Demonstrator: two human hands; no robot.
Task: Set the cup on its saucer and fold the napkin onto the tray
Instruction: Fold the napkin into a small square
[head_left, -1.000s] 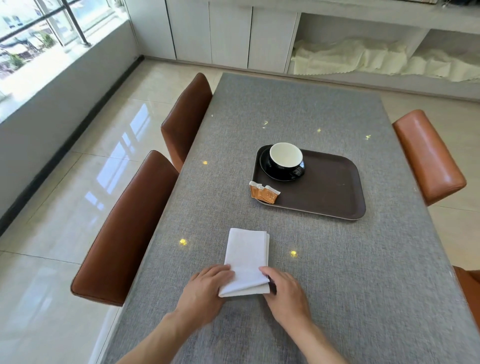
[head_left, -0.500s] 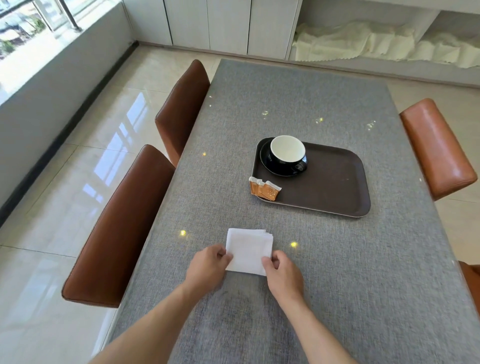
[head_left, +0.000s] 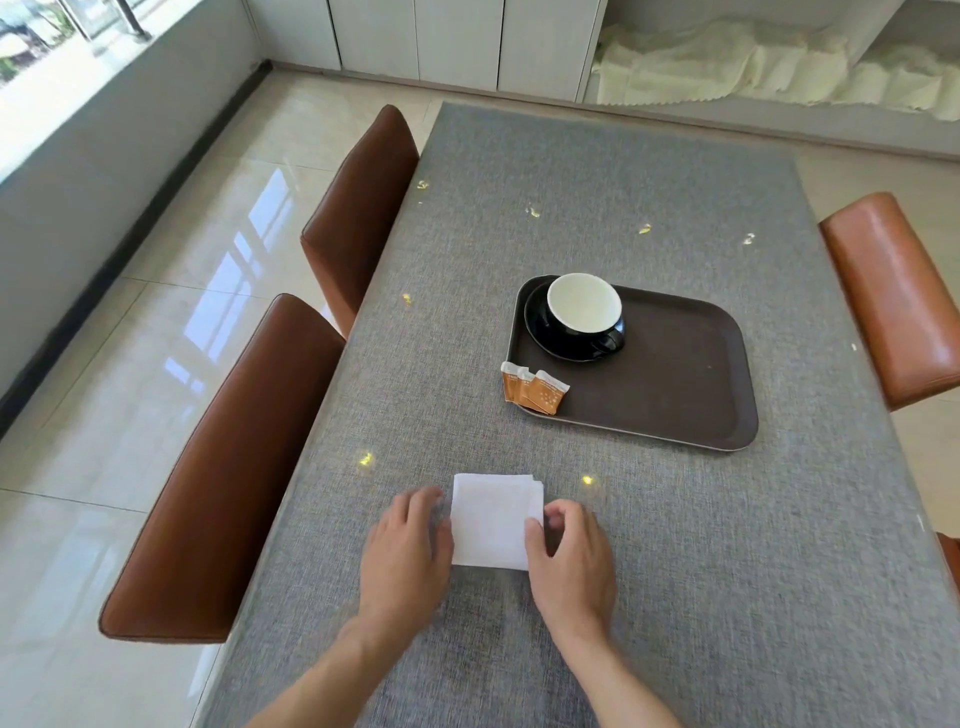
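A white napkin (head_left: 493, 519), folded into a small square, lies flat on the grey table near me. My left hand (head_left: 408, 553) rests at its left edge, fingers touching it. My right hand (head_left: 569, 556) pinches its right edge between thumb and fingers. Farther away a black cup with a white inside (head_left: 584, 306) stands on its black saucer (head_left: 545, 338), in the far left corner of a dark brown tray (head_left: 675, 384).
Orange sachets (head_left: 535, 389) lie over the tray's near left corner. Brown chairs stand at the left (head_left: 223, 467) and right (head_left: 898, 291) sides of the table (head_left: 727, 571). White cabinets and a shelf with pale cloth (head_left: 753, 67) are at the back.
The napkin has gone from a long rectangle to a small square, folded over by both hands. My hands now sit at its left and right edges.
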